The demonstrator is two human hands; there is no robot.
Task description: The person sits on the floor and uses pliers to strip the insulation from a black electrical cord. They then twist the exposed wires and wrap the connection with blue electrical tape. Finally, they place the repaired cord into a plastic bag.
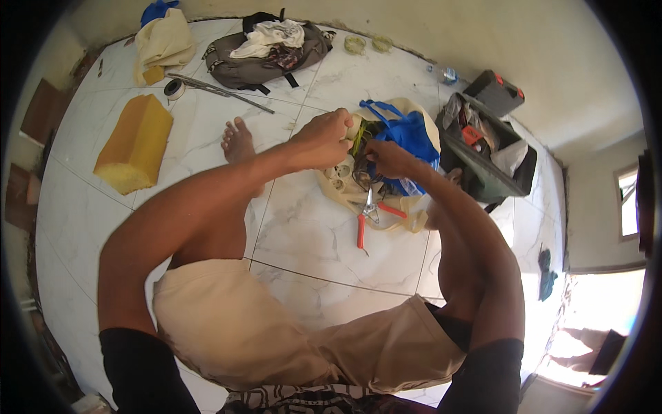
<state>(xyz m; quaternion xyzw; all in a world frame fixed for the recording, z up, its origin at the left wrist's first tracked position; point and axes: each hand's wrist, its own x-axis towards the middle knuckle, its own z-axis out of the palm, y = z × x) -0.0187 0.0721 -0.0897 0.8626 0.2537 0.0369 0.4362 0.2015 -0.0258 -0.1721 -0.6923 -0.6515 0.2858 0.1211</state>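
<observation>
Beyond my knees, a cream cloth bag (431, 124) lies on the tiles with a blue fabric bag (412, 141) bunched inside it. At its left side my left hand (323, 141) is closed in a fist, and whatever it grips is hidden. My right hand (392, 160) reaches in over the bag with fingers pinched together beside dark, tangled strands (361, 172). Yellow-green wires (360, 136) show between the two hands. White round fittings (339, 176) sit under my left hand. Spread-handled red pliers (369, 207) rest at the bag's near edge.
An open toolbox (493, 165) stands right of the bag, its dark lid (495, 92) behind. A yellow foam block (135, 143), tape roll (174, 89) and thin rods (224, 91) are at left. Farther back lie a grey backpack (227, 63), wire coils (355, 45) and a plastic bottle (445, 74).
</observation>
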